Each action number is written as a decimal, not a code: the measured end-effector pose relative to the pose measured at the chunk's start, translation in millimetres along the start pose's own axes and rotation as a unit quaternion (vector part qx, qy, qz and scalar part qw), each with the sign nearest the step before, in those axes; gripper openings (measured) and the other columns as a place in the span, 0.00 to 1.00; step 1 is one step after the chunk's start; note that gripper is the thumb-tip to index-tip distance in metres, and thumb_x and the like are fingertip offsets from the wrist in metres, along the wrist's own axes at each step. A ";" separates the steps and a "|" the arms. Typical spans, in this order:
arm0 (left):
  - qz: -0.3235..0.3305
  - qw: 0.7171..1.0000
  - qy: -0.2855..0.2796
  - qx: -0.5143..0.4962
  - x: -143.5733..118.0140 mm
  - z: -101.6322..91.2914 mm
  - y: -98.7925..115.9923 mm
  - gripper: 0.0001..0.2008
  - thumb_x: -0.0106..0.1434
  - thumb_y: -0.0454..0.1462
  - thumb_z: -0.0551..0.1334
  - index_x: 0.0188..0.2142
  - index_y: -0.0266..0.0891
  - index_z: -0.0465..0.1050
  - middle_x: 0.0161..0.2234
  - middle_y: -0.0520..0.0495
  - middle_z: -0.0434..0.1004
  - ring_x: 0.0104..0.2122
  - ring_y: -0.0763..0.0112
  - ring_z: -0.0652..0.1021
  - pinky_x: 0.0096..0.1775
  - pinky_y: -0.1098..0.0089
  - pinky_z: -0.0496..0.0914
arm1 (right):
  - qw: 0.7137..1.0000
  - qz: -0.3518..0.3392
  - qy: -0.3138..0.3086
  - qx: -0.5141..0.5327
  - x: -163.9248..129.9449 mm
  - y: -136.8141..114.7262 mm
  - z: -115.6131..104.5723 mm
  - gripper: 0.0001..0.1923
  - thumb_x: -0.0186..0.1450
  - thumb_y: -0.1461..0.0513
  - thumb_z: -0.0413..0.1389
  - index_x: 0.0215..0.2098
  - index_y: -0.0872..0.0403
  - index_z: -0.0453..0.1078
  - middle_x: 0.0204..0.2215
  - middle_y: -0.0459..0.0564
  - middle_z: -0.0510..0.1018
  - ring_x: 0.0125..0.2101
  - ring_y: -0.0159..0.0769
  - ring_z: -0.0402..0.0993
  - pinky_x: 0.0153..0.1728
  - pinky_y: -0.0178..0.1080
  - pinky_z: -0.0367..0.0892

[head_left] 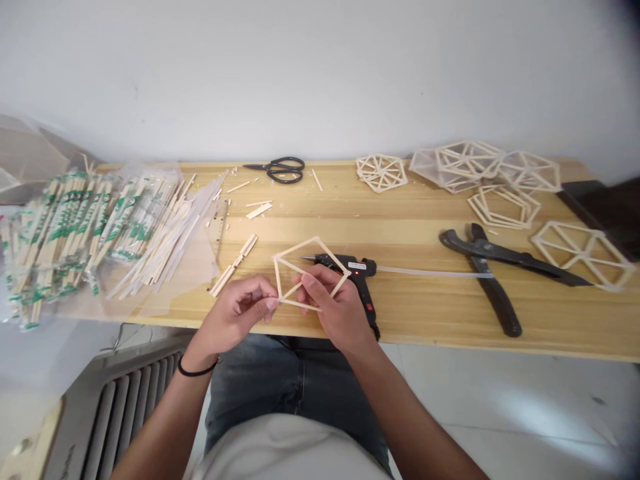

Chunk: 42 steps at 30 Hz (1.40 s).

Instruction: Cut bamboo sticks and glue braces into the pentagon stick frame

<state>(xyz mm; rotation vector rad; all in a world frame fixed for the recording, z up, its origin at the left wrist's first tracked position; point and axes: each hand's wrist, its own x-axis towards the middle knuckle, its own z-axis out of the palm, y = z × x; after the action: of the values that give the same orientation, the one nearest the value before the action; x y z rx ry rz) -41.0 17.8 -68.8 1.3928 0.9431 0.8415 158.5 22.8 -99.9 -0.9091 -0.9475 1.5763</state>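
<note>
A pentagon-shaped frame of thin wooden sticks (296, 248) is held up in front of me, with a couple of sticks running inside it. My right hand (337, 303) grips it at the right and lower side, thumb on top of an inner stick. At its lower left corner, my left hand (246, 312) pinches with thumb and index finger; the other fingers are curled. Behind the frame lies a black glue gun (361, 280) with a red light lit and a clear glue stick (430, 271) coming out of its back. The right hand covers part of the gun.
Wrapped chopsticks (65, 233) and loose sticks (167, 247) cover the table's left. Black scissors (285, 170) lie at the back, near cut stick pieces (235, 263). Finished stick frames (470, 167) stand back right, beside black-handled cutters (493, 280). A slatted grey appliance (125, 407) is below left.
</note>
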 end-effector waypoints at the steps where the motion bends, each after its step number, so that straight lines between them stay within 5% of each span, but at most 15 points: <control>1: 0.000 1.000 -0.001 0.001 0.1 0.0 0.0 0.13 0.73 0.43 0.65 0.34 0.37 0.73 0.25 0.52 0.72 0.25 0.74 0.71 0.30 0.73 0.64 | 1.000 0.000 0.000 0.002 0.1 -0.3 0.2 0.17 0.68 0.47 0.66 0.35 0.53 0.80 0.22 0.43 0.76 0.22 0.28 0.68 0.25 0.32 0.65; 18: -0.001 1.000 -0.005 -0.009 -0.7 -0.2 -1.1 0.10 0.73 0.41 0.65 0.37 0.37 0.74 0.25 0.52 0.72 0.25 0.74 0.70 0.30 0.73 0.63 | 1.000 0.001 0.000 0.022 0.6 0.8 0.4 0.16 0.68 0.48 0.67 0.35 0.52 0.80 0.23 0.43 0.76 0.22 0.28 0.68 0.24 0.31 0.66; 33: 0.005 0.992 0.097 -0.081 4.4 2.9 -7.7 0.13 0.75 0.42 0.62 0.34 0.39 0.72 0.26 0.52 0.73 0.27 0.72 0.73 0.32 0.71 0.67 | 1.000 -0.006 -0.019 -0.018 0.0 -3.5 1.5 0.17 0.68 0.47 0.66 0.34 0.52 0.81 0.23 0.44 0.75 0.25 0.30 0.68 0.28 0.33 0.66; 42: 0.047 0.994 0.034 -0.090 3.4 -2.3 -9.8 0.15 0.75 0.46 0.62 0.49 0.39 0.79 0.35 0.45 0.80 0.33 0.66 0.78 0.39 0.67 0.71 | 0.996 -0.015 -0.039 -0.084 -1.2 -14.2 5.0 0.20 0.68 0.45 0.64 0.33 0.53 0.81 0.24 0.45 0.77 0.25 0.32 0.70 0.29 0.36 0.69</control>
<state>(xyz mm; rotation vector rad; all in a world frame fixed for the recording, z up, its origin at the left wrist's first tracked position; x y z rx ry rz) -42.2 21.6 -78.6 1.2665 0.8363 1.0260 159.7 23.2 -84.8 -0.9494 -1.1581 1.5332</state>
